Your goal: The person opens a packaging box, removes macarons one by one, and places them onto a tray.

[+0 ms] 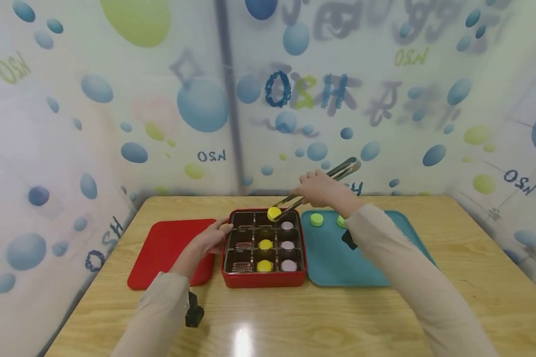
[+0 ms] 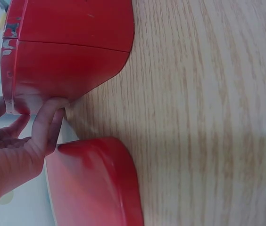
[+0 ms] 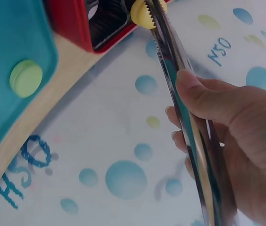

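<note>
In the head view my right hand holds metal tongs, with a yellow macaron pinched in their tips above the back middle compartment of a red box. The right wrist view shows the thumb and fingers of that hand wrapped round the tongs' arms, the toothed tips at the yellow macaron. At the box's left side, my left hand holds the wall and rim; its bent fingers press against the red side. Inside lie two yellow macarons in the middle column and pale purple macarons in the right column.
Right of the box, a blue tray bears green macarons, partly hidden by my right arm. A red lid-like piece lies left of the box on the wooden table. A patterned curtain stands behind.
</note>
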The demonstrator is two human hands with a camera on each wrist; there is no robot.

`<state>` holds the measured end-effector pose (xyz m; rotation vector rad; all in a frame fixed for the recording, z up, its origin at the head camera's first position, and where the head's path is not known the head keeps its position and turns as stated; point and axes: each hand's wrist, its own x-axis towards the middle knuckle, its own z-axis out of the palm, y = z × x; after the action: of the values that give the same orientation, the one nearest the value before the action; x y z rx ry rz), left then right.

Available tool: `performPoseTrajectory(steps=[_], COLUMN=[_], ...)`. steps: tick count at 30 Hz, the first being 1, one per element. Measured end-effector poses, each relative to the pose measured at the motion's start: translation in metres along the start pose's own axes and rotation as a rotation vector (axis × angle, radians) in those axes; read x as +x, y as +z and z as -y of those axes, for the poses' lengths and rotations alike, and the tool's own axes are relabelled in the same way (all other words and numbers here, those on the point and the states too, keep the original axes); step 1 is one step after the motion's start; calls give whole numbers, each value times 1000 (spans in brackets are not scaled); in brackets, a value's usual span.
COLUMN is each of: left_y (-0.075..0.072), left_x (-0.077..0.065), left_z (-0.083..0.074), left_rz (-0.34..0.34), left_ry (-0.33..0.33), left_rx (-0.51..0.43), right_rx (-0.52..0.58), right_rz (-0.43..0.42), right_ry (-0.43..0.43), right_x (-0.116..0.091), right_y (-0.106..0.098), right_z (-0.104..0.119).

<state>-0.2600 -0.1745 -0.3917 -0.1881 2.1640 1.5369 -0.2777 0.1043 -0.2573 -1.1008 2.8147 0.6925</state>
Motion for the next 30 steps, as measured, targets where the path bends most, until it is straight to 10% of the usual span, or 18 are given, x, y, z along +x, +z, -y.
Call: performPoseTrajectory(steps=[30], left_y=[0], left_x=[-1], left_z=[0], left_rz=[33], left_ry=[7], left_rx=[27], right_rx=[117], right_rz=[184], right_ry=[101], right_x=[-69], right_y=[59], right_z=[-36])
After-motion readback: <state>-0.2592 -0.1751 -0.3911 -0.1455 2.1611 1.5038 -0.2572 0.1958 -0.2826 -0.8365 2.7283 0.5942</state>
